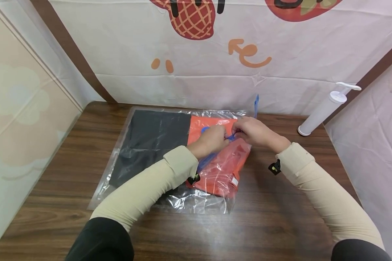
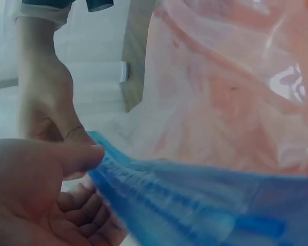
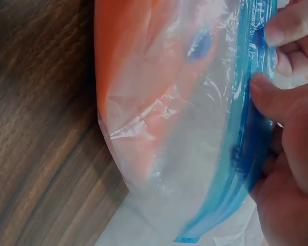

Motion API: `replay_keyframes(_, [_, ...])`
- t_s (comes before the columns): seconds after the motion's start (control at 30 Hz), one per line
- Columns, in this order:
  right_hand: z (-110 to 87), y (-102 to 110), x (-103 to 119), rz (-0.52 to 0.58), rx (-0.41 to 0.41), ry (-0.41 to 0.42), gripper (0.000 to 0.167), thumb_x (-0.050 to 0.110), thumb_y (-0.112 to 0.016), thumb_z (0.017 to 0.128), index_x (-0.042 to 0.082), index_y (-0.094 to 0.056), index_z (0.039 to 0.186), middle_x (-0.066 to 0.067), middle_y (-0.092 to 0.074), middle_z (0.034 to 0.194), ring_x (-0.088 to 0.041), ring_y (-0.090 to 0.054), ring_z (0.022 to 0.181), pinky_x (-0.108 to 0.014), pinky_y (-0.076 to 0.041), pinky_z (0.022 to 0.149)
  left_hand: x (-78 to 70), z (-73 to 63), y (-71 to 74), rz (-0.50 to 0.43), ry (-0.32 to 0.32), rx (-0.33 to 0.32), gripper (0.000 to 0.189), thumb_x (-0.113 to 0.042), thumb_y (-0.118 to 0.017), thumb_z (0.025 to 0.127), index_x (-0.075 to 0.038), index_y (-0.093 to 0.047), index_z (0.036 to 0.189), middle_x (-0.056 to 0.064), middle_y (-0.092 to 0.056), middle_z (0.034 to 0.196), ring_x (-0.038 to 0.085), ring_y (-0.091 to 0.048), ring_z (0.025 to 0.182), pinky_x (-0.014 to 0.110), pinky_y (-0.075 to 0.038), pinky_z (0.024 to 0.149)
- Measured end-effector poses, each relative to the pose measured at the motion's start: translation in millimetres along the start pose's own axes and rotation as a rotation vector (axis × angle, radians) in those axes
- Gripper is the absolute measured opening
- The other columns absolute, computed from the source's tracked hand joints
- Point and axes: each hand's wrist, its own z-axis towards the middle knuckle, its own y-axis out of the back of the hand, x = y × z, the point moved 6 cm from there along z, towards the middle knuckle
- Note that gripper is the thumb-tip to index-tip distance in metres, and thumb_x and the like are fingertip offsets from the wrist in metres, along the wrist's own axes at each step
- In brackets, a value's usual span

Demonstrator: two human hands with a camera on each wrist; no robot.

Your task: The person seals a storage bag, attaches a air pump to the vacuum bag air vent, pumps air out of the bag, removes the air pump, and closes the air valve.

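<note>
A large clear zip bag (image 1: 199, 204) lies flat on the table, with a folded black cloth (image 1: 153, 145) and an orange cloth (image 1: 196, 127) inside. Its right end, edged by a blue zip strip (image 3: 238, 128), is raised and bent. My left hand (image 1: 212, 139) pinches this strip between thumb and fingers. Close beside it, my right hand (image 1: 255, 131) also pinches the strip, thumb on the near face in the right wrist view. A blue spot (image 3: 199, 43) shows through the plastic. The fingers behind the strip are partly hidden.
A white hand pump (image 1: 321, 112) with a T-shaped handle stands at the back right of the wooden table (image 1: 274, 217). Printed cloth walls (image 1: 130, 47) enclose the back and both sides.
</note>
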Motion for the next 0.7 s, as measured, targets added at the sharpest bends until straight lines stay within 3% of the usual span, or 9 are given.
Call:
replay_keyframes(0.23, [1.1, 0.1, 0.7, -0.026, -0.02, 0.026, 0.011, -0.005, -0.07, 0.09, 0.007, -0.068, 0.09, -0.005, -0.067, 0.086, -0.024, -0.063, 0.083, -0.045, -0.051, 0.081, 4.2, 3.9, 0.2, -0.036, 0.054, -0.036, 0.039, -0.015, -0.067, 0.099, -0.013, -0.046, 0.066, -0.002, -0.042, 0.06, 0.011, -0.043, 0.055, 0.024, -0.033, 0.052])
replay_keyframes(0.47, [1.8, 9.5, -6.3, -0.059, -0.008, 0.02, 0.008, 0.0, -0.076, 0.087, 0.006, -0.073, 0.09, -0.006, -0.07, 0.089, -0.026, -0.063, 0.087, -0.046, -0.05, 0.082, 1.4, 3.2, -0.6, 0.013, 0.034, -0.049, 0.035, -0.017, -0.069, 0.097, -0.013, -0.051, 0.067, -0.003, -0.047, 0.063, 0.014, -0.046, 0.058, 0.026, -0.036, 0.054])
replay_keyframes(0.7, [-1.3, 10.5, -11.1, -0.053, 0.021, -0.002, 0.008, 0.001, -0.076, 0.087, 0.008, -0.073, 0.087, -0.004, -0.069, 0.087, -0.025, -0.061, 0.087, -0.045, -0.05, 0.081, -1.9, 2.3, -4.3, -0.04, 0.053, -0.013, 0.044, -0.016, -0.064, 0.1, -0.014, -0.045, 0.06, -0.005, -0.037, 0.053, 0.009, -0.037, 0.048, 0.022, -0.028, 0.048])
